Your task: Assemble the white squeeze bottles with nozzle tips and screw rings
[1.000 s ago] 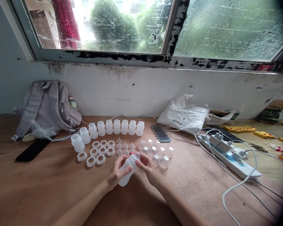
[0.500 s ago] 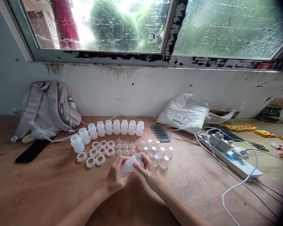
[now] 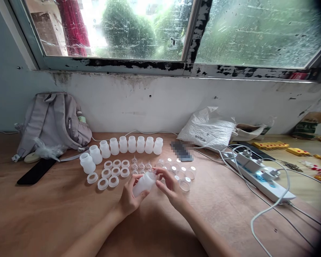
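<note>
My left hand (image 3: 131,194) is closed around a milky white baby bottle (image 3: 144,184), tilted with its top toward the right. At that top end, my right hand (image 3: 171,187) curls its fingers and thumb around the clear cap; the fingers partly hide it. Beyond my hands stand several clear teats (image 3: 141,166), the nearest partly hidden. Left of them lie several white screw rings (image 3: 113,181). Several clear domed caps (image 3: 184,185) sit just past my right hand.
Several open white bottles (image 3: 132,144) stand in a curved row at the back. A grey backpack (image 3: 52,119) and black phone (image 3: 36,172) are on the left. Rightward are a silver bag (image 3: 207,128), a power strip (image 3: 259,176) with loose cables, and yellow parts (image 3: 270,146).
The bottle has tipped and shifted slightly left in my left hand. My right hand has moved its thumb off the bottle's side, toward the right of the top end.
</note>
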`<control>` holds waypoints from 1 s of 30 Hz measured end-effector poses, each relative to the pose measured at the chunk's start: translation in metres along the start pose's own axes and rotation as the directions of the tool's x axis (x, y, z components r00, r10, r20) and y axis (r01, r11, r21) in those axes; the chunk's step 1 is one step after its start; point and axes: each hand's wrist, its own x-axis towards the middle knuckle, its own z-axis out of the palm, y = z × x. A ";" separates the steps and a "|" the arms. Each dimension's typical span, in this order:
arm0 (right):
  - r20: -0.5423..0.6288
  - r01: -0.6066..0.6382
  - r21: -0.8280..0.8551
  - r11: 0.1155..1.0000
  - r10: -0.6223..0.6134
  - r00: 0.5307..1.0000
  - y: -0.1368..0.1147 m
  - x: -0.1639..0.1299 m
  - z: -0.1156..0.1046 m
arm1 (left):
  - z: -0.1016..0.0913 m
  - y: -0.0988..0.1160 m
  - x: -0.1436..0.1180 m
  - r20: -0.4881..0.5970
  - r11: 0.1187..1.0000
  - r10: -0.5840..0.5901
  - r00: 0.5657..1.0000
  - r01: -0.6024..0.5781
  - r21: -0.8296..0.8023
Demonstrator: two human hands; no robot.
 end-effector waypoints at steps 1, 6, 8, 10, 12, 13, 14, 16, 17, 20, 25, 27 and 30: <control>-0.068 -0.010 -0.044 0.999 0.007 0.998 0.002 0.002 -0.002 | 0.000 0.000 0.001 -0.010 1.000 -0.026 1.000 0.026 -0.010; -0.202 -0.159 -0.340 0.927 0.093 0.975 0.013 0.012 -0.014 | 0.000 -0.005 0.005 -0.044 0.993 -0.096 0.994 0.093 -0.078; -0.149 -0.183 -0.431 0.883 0.130 0.980 0.018 0.014 -0.019 | 0.000 -0.007 0.006 -0.047 0.985 -0.133 0.990 0.127 -0.116; -0.108 -0.214 -0.522 0.826 0.185 0.977 0.026 0.012 -0.021 | 0.000 -0.008 0.007 -0.058 0.975 -0.170 0.984 0.159 -0.155; -0.051 -0.219 -0.576 0.788 0.232 0.971 0.034 0.008 -0.022 | 0.000 -0.008 0.008 -0.066 0.963 -0.197 0.978 0.180 -0.201; -0.004 -0.199 -0.577 0.792 0.240 0.971 0.037 0.005 -0.021 | 0.000 -0.008 0.009 -0.068 0.956 -0.206 0.976 0.187 -0.226; 0.054 -0.165 -0.562 0.810 0.235 0.970 0.040 0.003 -0.021 | -0.001 -0.009 0.009 -0.067 0.950 -0.215 0.974 0.193 -0.247; 0.162 -0.094 -0.498 0.862 0.199 0.967 0.042 -0.001 -0.018 | -0.001 -0.009 0.011 -0.059 0.937 -0.235 0.970 0.210 -0.278; 0.181 -0.080 -0.460 0.884 0.182 0.967 0.041 -0.001 -0.017 | -0.001 -0.008 0.011 -0.054 0.933 -0.243 0.968 0.218 -0.287; -0.012 -0.167 -0.307 0.937 0.172 0.985 0.028 0.002 -0.012 | -0.001 -0.008 0.010 -0.026 0.935 -0.236 0.971 0.220 -0.277; -0.398 -0.159 0.116 0.980 0.193 0.897 0.006 0.007 -0.005 | 0.000 -0.007 0.006 0.038 0.961 -0.184 0.982 0.188 -0.202; -0.411 -0.152 0.124 0.981 0.190 0.891 0.004 0.006 -0.003 | 0.001 -0.007 0.005 0.071 0.961 -0.185 0.980 0.196 -0.194; -0.364 -0.182 0.077 0.980 0.198 0.910 0.004 0.004 0.000 | 0.002 -0.007 0.005 0.135 0.959 -0.183 0.974 0.207 -0.191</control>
